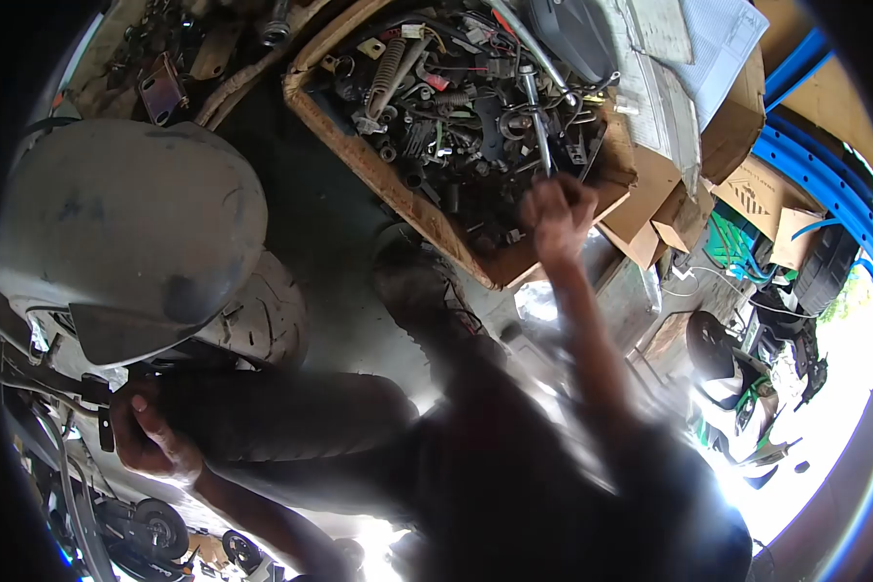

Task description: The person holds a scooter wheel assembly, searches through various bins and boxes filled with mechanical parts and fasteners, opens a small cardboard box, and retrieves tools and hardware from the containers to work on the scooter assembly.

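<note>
My right hand [558, 218], slightly blurred, is closed at the near right edge of a worn brown box [393, 194] full of loose metal parts. From its fingers a long shiny metal wrench [536, 112] reaches up across the parts. My left hand [152, 434] has its fingers curled beside a black bracket [105, 427] at the lower left, near a wheel; what they hold, if anything, is hidden. A coil spring [386, 78] lies among the parts at the box's far left.
A grey fender [131, 233] sits over a tyre [272, 310] on the left. Cardboard boxes [732, 126] and a blue metal rack [820, 175] stand at the right. A phone [162, 89] lies at the upper left. A motorcycle [747, 388] stands beyond, by bright daylight.
</note>
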The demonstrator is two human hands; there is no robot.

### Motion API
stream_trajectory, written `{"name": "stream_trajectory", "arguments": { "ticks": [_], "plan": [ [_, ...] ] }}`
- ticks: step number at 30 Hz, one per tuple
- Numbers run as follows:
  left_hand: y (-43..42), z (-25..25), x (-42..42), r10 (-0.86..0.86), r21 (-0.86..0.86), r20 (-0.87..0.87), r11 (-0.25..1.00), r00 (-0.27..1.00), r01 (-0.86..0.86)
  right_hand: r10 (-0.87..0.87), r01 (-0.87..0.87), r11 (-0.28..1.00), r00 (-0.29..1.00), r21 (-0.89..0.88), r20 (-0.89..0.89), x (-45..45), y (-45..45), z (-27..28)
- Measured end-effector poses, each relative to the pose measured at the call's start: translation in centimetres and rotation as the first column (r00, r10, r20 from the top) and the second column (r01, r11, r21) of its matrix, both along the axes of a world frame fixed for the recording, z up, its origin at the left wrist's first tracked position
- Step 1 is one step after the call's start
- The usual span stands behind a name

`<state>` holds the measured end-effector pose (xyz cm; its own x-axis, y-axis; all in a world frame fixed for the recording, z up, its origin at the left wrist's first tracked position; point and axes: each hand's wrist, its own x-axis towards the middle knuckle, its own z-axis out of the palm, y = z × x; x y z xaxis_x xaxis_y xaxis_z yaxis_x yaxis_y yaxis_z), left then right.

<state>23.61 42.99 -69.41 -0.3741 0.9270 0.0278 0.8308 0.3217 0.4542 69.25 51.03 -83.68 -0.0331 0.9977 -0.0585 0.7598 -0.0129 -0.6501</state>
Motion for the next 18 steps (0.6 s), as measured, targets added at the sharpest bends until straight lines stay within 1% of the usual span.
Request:
{"name": "stream_trajectory", "arguments": {
  "ticks": [1, 2, 3, 4, 6, 7, 8, 10, 11, 13, 14, 16, 17, 18],
  "plan": [
    [0.2, 0.0, 0.1, -0.007, 0.012, 0.026, 1.0, 1.0, 0.006, -0.353, 0.24, 0.914, 0.867, -0.326, -0.352, -0.4, -1.7, 0.5],
    [0.2, -0.1, 0.2, -0.014, 0.02, 0.048, 1.0, 0.999, 0.013, -0.683, 0.415, 0.714, 0.59, -0.564, -0.431, -0.9, -3.3, 1.0],
    [0.0, -0.2, 0.1, -0.017, 0.009, 0.047, 1.0, 0.999, 0.017, -0.69, 0.416, 0.706, 0.587, -0.573, -0.424, -1.9, -3.4, 2.1],
    [-0.3, -0.4, -0.2, 0.002, 0.002, 0.028, 1.0, 1.0, -0.002, -0.445, 0.336, 0.872, 0.847, -0.356, -0.291, -3.0, -3.5, 2.7],
    [-0.4, -0.1, -0.4, 0.011, -0.006, 0.012, 1.0, 1.0, -0.011, -0.443, 0.283, 0.811, 0.869, -0.511, -0.221, -3.4, -3.1, 3.7],
    [-0.1, -0.1, -0.1, -0.001, 0.008, 0.038, 1.0, 0.999, 0.0, -0.44, 0.283, 0.817, 0.869, -0.502, -0.225, -3.4, -2.2, 4.1],
    [0.0, -0.2, 0.0, -0.01, 0.022, 0.064, 1.0, 0.998, 0.008, -0.34, 0.27, 0.909, 0.921, -0.318, -0.188, -3.5, -1.2, 4.6],
    [-0.1, -0.4, -0.1, 0.011, 0.019, 0.044, 1.0, 0.999, -0.012, -0.22, 0.213, 0.974, 0.971, -0.077, -0.096, -3.1, 1.6, 6.3],
    [-0.3, -0.3, -0.2, 0.019, 0.012, 0.026, 1.0, 0.999, -0.019, -0.201, 0.2, 0.979, 0.978, -0.024, -0.061, -2.0, 3.3, 6.7],
    [-0.2, -0.1, 0.1, 0.007, 0.006, 0.03, 1.0, 1.0, -0.007, -0.318, 0.318, 0.936, 0.948, 0.149, -0.019, 0.5, 5.8, 5.3],
    [0.0, -0.2, 0.2, 0.009, 0.013, 0.03, 1.0, 1.0, -0.009, -0.315, 0.314, 0.937, 0.949, 0.155, -0.024, 1.1, 6.0, 5.7],
    [0.0, -0.3, -0.1, -0.002, 0.01, 0.008, 1.0, 1.0, 0.002, -0.273, 0.263, 0.928, 0.962, 0.264, 0.001, 1.1, 6.4, 6.2],
    [-0.1, -0.1, -0.4, -0.03, -0.007, -0.002, 1.0, 1.0, 0.03, -0.269, 0.261, 0.932, 0.963, 0.25, -0.002, 0.8, 6.3, 5.8],
    [-0.3, 0.0, -0.6, -0.032, -0.014, -0.002, 0.999, 0.999, 0.032, -0.313, 0.317, 0.898, 0.948, 0.303, -0.065, 0.7, 6.1, 5.3]
  ]
}}
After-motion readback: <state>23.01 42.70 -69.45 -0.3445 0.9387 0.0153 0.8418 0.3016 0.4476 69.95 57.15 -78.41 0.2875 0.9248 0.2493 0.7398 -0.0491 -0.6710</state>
